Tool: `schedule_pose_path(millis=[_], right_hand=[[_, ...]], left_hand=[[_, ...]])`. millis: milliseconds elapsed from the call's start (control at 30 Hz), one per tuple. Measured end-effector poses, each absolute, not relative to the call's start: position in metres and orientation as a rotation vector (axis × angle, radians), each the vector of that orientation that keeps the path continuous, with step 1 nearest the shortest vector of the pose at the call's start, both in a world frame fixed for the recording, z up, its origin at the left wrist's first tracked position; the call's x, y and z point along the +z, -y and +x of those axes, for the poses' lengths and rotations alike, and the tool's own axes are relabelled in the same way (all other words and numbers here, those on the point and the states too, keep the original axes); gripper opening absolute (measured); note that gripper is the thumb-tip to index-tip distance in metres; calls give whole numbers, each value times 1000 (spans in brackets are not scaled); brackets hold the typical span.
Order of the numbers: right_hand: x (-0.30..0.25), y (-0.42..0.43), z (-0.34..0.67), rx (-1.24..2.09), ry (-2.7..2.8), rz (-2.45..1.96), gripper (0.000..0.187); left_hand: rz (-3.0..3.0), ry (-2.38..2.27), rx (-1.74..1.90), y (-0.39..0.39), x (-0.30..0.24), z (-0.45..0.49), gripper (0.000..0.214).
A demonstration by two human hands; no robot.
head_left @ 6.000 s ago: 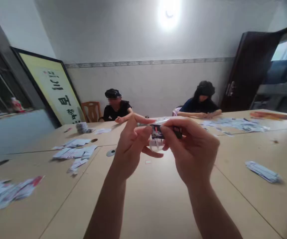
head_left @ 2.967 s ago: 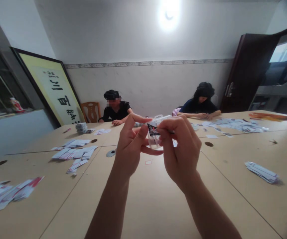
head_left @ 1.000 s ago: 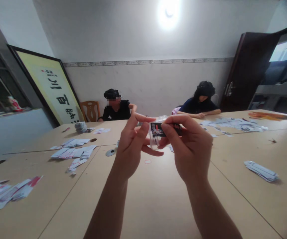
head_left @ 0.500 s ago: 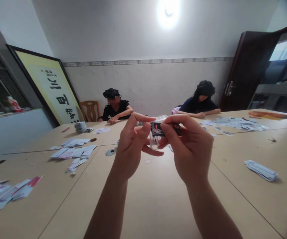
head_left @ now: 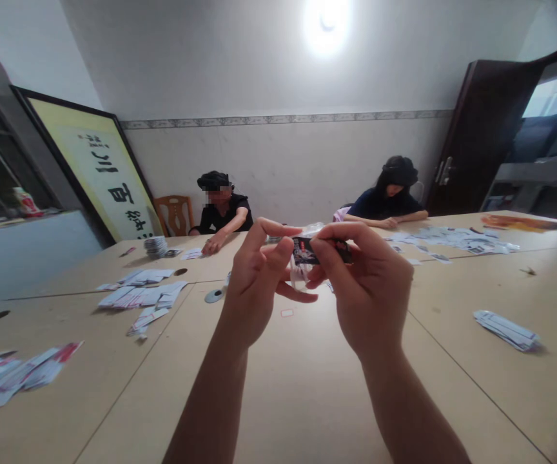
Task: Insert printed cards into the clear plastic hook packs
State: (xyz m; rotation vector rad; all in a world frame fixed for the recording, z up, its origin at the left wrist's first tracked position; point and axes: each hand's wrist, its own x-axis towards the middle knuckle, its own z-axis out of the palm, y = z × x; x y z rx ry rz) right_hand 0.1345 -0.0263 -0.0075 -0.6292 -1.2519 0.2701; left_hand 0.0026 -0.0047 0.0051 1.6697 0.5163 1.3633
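Observation:
Up in front of me, above the table (head_left: pixel 298 399), both hands hold a small black printed packet (head_left: pixel 302 252) with pale characters and a bit of red. My left hand (head_left: pixel 254 283) pinches its left end between thumb and fingers. At the right end, my right hand (head_left: pixel 375 283) grips it, the thumb lying across its front. Clear crinkled plastic (head_left: pixel 300 278) shows behind and below the packet, between the fingers. Whether the plastic is part of the packet I cannot tell.
Paper slips lie in piles at left (head_left: pixel 138 293) and near left (head_left: pixel 31 377). A slip bundle (head_left: pixel 507 331) lies right, a scattered heap (head_left: pixel 457 241) far right. Cards (head_left: pixel 155 246) are stacked far left. Across the table sit two people (head_left: pixel 225 206), one at right (head_left: pixel 389 196).
My hands and the packet stay almost still. The person at far left has moved an arm forward and left, onto papers on the table.

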Motion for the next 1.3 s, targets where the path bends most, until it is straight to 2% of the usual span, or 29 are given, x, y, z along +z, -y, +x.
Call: schedule_pose_path(millis=[533, 900, 1300], right_hand=[[-8, 23, 135, 242, 1245, -667, 8], [-9, 23, 136, 254, 1216, -686, 7], [-9, 19, 135, 257, 1198, -690, 8]], left_hand=[[1681, -619, 1477, 8, 4, 9, 26], [1718, -593, 1413, 7, 1, 7, 35], [1689, -566, 1364, 7, 3, 7, 26]])
